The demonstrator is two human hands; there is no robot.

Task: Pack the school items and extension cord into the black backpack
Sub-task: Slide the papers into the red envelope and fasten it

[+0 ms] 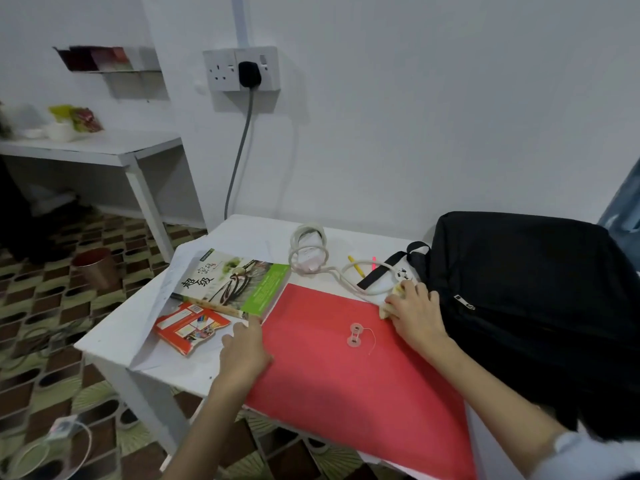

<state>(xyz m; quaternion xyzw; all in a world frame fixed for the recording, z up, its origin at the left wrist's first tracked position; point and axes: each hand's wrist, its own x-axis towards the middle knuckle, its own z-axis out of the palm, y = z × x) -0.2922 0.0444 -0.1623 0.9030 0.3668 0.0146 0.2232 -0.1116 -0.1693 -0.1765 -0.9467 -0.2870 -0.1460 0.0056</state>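
A large red envelope folder (332,368) lies across the front of the white table (114,337). My left hand (244,348) rests with fingers on its left edge. At the folder's far right corner my right hand (415,313) touches a small pale yellow object (388,308), which is mostly hidden beneath the fingers. The black backpack (526,299) lies at the right, zipped as far as I can see. A white extension cord (311,254) is coiled at the back, its cable looping toward my right hand. A thick book (235,282) and an orange crayon packet (190,325) sit at left.
A yellow pencil (356,266) and a pink pen (373,263) lie behind the cable. Loose paper (162,299) lies under the book. A black plug (248,74) sits in the wall socket. A copper bin (95,268) stands on the patterned floor, with another white table (104,147) behind.
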